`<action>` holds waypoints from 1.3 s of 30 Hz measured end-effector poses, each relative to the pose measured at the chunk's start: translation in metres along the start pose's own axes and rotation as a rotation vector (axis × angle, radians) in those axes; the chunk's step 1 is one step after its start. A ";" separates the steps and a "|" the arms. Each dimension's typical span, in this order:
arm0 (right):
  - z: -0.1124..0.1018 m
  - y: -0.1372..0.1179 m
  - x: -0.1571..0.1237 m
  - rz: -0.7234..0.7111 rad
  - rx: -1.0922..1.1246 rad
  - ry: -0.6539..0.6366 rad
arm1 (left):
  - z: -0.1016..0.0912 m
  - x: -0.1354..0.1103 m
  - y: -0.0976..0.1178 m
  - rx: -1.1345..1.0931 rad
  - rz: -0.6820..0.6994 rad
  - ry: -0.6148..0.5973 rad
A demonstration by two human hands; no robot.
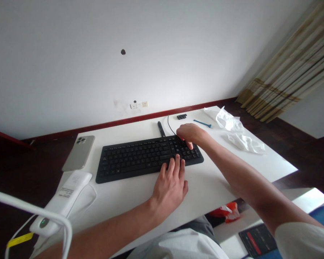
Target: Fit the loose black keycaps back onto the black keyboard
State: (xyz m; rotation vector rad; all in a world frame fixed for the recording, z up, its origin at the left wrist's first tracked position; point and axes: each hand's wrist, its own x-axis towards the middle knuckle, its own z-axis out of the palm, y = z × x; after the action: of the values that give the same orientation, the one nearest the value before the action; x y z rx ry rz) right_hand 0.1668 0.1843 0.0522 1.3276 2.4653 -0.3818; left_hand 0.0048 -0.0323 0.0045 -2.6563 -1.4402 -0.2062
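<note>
A black keyboard [135, 160] lies flat on the white table. My left hand [170, 181] rests at its front edge, fingers spread, with the fingertips touching the lower keys. Above the number pad is my right hand [190, 133], its fingers curled and the thumb pointing down at the keys. Whatever the right fingers hold, if anything, is hidden beneath them. Behind the keyboard lie a black pen-like stick [161, 128], a thin black cable [169, 124], a small cluster of black keycaps [181, 117] and a slim blue tool [202, 123].
Crumpled white plastic wrapping [228, 120] covers part of the table's right side. On the left are a phone [79, 154] lying camera side up and a white power strip [62, 201] with a cable. A white wall [162, 72] stands behind the table; orange packaging [228, 212] sits below its front edge.
</note>
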 end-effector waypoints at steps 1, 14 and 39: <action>-0.004 0.000 -0.002 -0.008 0.004 -0.015 | 0.000 0.000 0.001 0.002 -0.008 0.000; 0.020 0.053 -0.032 -0.175 0.591 0.103 | 0.000 0.002 0.002 0.027 -0.011 0.000; 0.059 0.078 0.040 -0.002 0.199 1.125 | 0.008 0.005 0.000 0.020 -0.006 0.065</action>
State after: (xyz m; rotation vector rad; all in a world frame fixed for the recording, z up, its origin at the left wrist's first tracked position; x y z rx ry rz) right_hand 0.2203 0.2341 -0.0237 1.9952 3.3437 0.2253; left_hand 0.0081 -0.0271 -0.0025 -2.6042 -1.4233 -0.2741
